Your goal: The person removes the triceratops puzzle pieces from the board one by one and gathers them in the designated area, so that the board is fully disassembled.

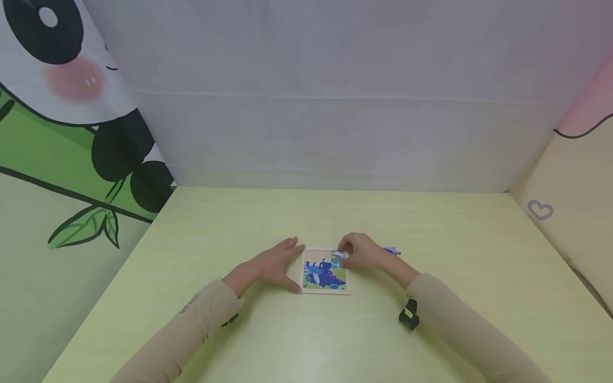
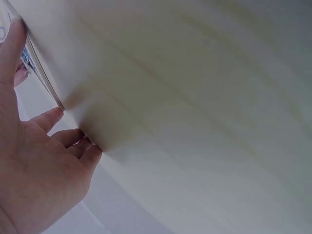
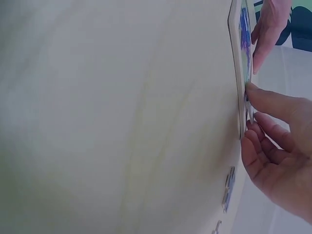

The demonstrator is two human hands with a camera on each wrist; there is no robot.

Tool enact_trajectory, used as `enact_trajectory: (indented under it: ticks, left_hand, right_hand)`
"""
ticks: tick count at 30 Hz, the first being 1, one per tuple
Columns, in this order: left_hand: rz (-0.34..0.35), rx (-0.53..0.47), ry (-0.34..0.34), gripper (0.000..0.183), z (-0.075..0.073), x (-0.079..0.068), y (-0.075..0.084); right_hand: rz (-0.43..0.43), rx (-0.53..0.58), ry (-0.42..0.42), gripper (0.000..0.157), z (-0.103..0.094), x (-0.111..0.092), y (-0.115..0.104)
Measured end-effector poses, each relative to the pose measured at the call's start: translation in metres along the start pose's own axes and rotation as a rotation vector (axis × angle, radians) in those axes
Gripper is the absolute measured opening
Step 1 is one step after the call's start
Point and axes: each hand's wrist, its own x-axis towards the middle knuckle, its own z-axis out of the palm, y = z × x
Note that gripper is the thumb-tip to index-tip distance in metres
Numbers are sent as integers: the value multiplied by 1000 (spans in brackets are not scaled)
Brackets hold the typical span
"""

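A square jigsaw puzzle board (image 1: 326, 291) with a pale rim lies on the table; its picture is a blue dinosaur on green. My left hand (image 1: 272, 266) is spread at the board's left side, thumb at the near corner and index finger at the far corner. At the upper right of the picture, my right hand (image 1: 362, 251) pinches a puzzle piece (image 1: 337, 258) between thumb and fingers. In the right wrist view this piece (image 3: 250, 111) is tilted at the board's edge, partly covered by the thumb. A bare wooden patch shows at the picture's upper left.
Just beyond my right wrist lies a loose puzzle piece (image 1: 390, 250), partly hidden by the arm. The right wrist view shows a loose piece (image 3: 228, 189) and part of another small item (image 3: 217, 227) beside the board. A pale cloth wall (image 1: 335, 138) stands behind the table.
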Motion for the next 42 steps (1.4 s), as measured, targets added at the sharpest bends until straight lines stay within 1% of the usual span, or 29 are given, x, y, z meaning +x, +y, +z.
enact_trajectory:
  ticks: [3,8,15,21,27,34,40,42]
  left_hand:
    - [3,1,2,105,0,0,0]
    - [11,-4,6,104,-1,0,0]
    - [29,-15,10,104,-1,0,1]
    - [20,-21,12,104,-1,1,1]
    - [16,-20,14,104,1,1,0]
    - [29,-25,13,104,1,2,0]
    - [26,-32,11,104,0,1,1]
    - [25,-31,11,104,0,1,1]
  right_hand:
    - [2,8,10,33,2,-1,0]
    - [-28,-1,9,37,2,-3,-1]
    - [-67,14,12,32,-2,-4,1]
    - [-108,14,13,30,-5,-4,4]
    - [-92,27,16,30,-5,-3,6]
    - [-75,67,6,30,-8,-3,7]
    - [-179,42,9,30,-14,-8,12]
    - [-200,40,13,29,-18,-10,15]
